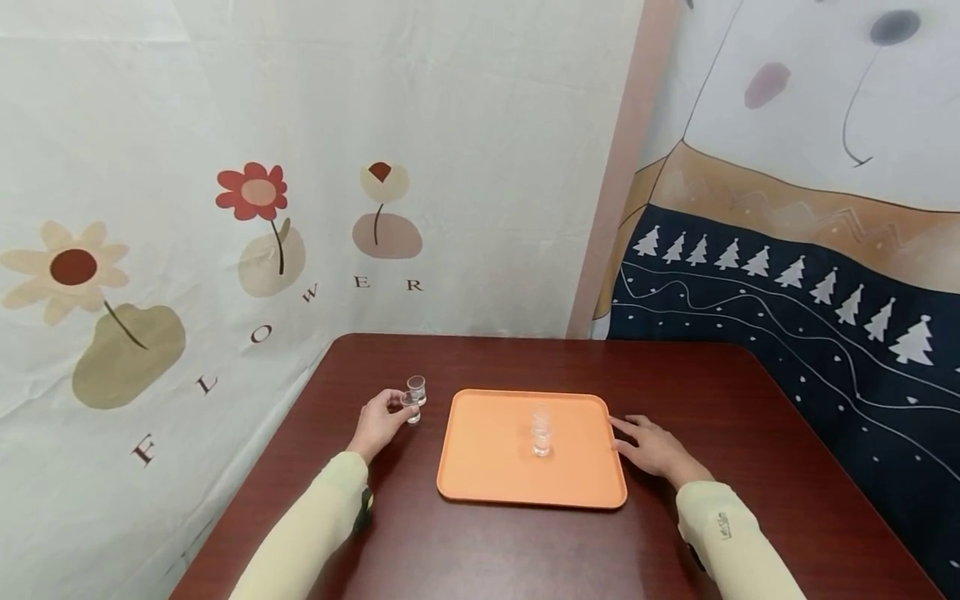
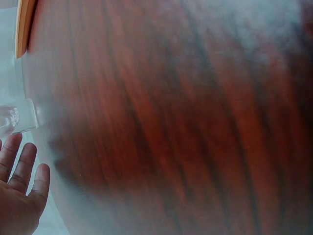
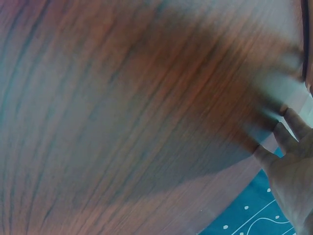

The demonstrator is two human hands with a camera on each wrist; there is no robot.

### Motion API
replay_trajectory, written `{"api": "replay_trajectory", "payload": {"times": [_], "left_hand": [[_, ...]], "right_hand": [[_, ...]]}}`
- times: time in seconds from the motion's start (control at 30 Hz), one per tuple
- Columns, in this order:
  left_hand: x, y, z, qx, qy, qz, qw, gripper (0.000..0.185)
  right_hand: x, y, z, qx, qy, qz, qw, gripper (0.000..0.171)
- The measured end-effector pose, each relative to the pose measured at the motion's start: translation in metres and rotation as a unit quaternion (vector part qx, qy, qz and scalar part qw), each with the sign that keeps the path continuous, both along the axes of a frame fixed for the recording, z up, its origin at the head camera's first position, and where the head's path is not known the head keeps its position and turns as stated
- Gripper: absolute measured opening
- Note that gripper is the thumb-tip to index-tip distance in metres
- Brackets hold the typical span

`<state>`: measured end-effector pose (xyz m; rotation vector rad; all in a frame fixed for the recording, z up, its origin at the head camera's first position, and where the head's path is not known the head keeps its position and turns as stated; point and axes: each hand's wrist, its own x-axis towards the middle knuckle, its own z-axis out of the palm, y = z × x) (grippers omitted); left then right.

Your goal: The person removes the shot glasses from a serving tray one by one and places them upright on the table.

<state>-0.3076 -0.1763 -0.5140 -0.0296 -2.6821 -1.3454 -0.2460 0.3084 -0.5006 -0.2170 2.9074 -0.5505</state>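
1. Head view: nearest the camera, two pale yellow sleeves (image 1: 315, 525) are seen reaching over the dark wooden table (image 1: 525, 542), one on each side of the orange tray (image 1: 487, 467), which serves as landmark throughout.
2. Just right of the tray, the right hand (image 1: 654, 450) is laid flat on the table, its fingers straight and spread, with the fingertips at the tray's right rim; nothing is grasped. It appears to be placed there to steady the tray, though that is only a judgement.
3. On the tray, slightly right of its middle, two small clear glasses (image 1: 541, 433) are seen close together; whether they are stacked or one stands behind the other cannot be told.
4. Left of the tray, the left hand (image 1: 378, 423) is curled round a small clear glass (image 1: 410, 407), which is pinched between thumb and fingers while it stands on, or just above, the table.
5. Just beyond that held glass, farther from the camera and also left of the tray, a second loose glass (image 1: 417, 389) stands upright on the table.
6. Behind the tray, a flower-printed cloth (image 1: 262, 217) and a tree-patterned hanging (image 1: 787, 283) are hung as backdrop.
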Motion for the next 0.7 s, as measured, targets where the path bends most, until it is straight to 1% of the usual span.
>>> {"api": "replay_trajectory", "payload": {"times": [0.2,0.3,0.37,0.43,0.53,0.7], "left_hand": [[0.0,0.002,0.0,0.001,0.006,0.001,1.0,0.035],[0.0,0.003,0.001,0.007,0.01,0.0,0.9999,0.043],[-0.001,0.003,0.002,0.015,0.006,-0.003,0.9999,0.05],[-0.002,0.003,0.004,0.025,0.003,-0.004,0.9997,0.056],[-0.002,0.003,0.009,0.035,0.0,-0.003,0.9994,0.059],[-0.002,0.002,0.017,0.03,-0.003,-0.013,0.9995,0.06]], "right_hand": [[0.0,0.001,-0.001,0.0,0.003,-0.002,1.0,0.058],[-0.001,0.001,-0.001,0.0,0.005,0.001,1.0,0.059],[0.0,0.001,-0.001,0.001,0.004,0.001,1.0,0.059],[0.0,0.001,-0.001,0.002,0.002,-0.001,1.0,0.059],[-0.001,0.001,-0.001,0.001,0.002,-0.001,1.0,0.059],[-0.001,0.001,-0.001,0.003,0.001,-0.001,1.0,0.06]]}}
